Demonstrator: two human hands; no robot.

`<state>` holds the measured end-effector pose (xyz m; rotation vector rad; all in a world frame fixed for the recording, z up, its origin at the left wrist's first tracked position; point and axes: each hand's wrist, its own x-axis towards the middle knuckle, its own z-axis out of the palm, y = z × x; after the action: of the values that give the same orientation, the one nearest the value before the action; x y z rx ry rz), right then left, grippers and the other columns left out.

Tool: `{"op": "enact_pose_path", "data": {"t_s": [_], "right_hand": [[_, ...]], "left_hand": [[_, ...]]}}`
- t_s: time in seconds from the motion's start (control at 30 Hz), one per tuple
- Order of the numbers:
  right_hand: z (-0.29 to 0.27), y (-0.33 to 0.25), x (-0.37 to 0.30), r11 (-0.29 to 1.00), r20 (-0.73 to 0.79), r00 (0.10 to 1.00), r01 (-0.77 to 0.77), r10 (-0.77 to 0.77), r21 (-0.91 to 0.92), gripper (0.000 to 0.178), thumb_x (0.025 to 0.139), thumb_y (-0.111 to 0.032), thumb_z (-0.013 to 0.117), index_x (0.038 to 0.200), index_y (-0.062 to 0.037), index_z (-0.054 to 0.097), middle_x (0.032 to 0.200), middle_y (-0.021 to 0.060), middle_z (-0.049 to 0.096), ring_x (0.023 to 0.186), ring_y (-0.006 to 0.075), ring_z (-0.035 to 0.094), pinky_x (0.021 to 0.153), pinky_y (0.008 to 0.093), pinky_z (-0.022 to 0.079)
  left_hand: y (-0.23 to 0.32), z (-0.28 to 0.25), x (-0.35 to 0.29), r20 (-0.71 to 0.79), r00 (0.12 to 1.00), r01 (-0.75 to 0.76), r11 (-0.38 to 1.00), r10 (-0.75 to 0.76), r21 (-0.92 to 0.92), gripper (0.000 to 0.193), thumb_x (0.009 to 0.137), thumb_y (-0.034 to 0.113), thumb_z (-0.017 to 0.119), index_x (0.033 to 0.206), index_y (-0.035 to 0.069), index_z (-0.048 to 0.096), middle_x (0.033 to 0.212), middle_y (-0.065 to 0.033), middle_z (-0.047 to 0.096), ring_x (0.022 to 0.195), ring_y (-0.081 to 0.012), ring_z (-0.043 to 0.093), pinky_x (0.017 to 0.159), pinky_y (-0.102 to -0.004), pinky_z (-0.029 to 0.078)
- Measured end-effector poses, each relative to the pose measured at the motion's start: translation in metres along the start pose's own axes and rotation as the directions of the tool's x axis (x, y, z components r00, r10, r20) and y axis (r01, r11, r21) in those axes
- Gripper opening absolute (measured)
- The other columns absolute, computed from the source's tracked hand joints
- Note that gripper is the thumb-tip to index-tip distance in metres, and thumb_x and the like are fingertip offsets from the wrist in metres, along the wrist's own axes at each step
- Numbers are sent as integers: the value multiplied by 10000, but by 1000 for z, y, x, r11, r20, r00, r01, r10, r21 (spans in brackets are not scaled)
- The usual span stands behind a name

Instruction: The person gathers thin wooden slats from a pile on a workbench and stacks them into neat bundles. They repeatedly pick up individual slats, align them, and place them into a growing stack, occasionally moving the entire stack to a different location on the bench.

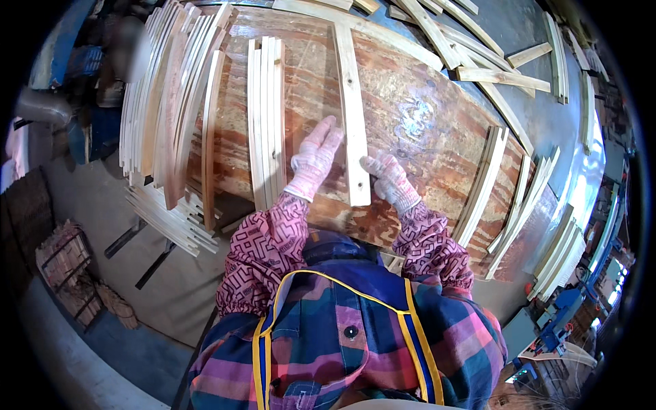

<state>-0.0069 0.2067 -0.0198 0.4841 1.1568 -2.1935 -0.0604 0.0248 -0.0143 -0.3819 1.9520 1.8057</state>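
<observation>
A long pale wooden slat [352, 123] with small knots lies lengthwise in front of me on a worn, reddish-brown plywood tabletop [307, 82]. My left hand [318, 156], in a whitish-pink work glove, is just left of the slat. Its fingers are stretched forward and it holds nothing. On the other side, my gloved right hand [391, 179] has its fingers bent, with a fingertip at the slat's right edge close to the near end. The undersides of those fingers are hidden. Farther left stands a small group of narrow slats [266, 116].
A large row of slats [171, 96] fills the table's left side, with more slats [171, 215] below it. Slats [482, 184] lie on the right. Loose boards [471, 61] cross each other at the far right. Bundled wood [65, 263] is on the floor at left.
</observation>
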Motion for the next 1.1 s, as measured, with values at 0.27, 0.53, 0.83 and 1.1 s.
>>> {"op": "enact_pose_path", "data": {"t_s": [0.27,0.53,0.83,1.1], "right_hand": [[2,-51,107,910,-252,925,176,-283,-376,287,963,-231,620,1150,-17,664,981,105,708,832,149,659,711,279,534],[9,-213,317,-390,182,776,-88,-604,-917,613,844,-457,659,1377,-189,518,1384,87,548,1281,277,509,1051,384,414],[1,-212,294,-374,161,809,-77,-566,-924,686,839,-516,661,1424,-228,447,1432,117,500,1324,303,467,1100,403,369],[-56,-237,200,-318,-317,887,-423,-335,-849,579,834,-481,679,1329,-193,592,1337,109,585,1238,279,548,1037,398,438]], "left_hand": [[21,-57,-14,29,990,142,976,-139,-166,468,874,180,680,1300,8,589,1164,-120,661,904,-191,635,909,-302,487],[-65,-212,-49,-354,857,144,485,375,863,581,819,158,694,1380,179,547,1482,-135,401,1313,-318,460,1071,-359,428],[-100,-248,-1,-343,880,224,350,328,910,929,769,202,749,1546,224,240,1276,-163,557,1144,-383,535,945,-482,474],[-86,-221,-7,-304,888,218,266,345,939,875,757,225,761,1519,211,331,1385,-141,474,1215,-388,482,997,-490,450]]}}
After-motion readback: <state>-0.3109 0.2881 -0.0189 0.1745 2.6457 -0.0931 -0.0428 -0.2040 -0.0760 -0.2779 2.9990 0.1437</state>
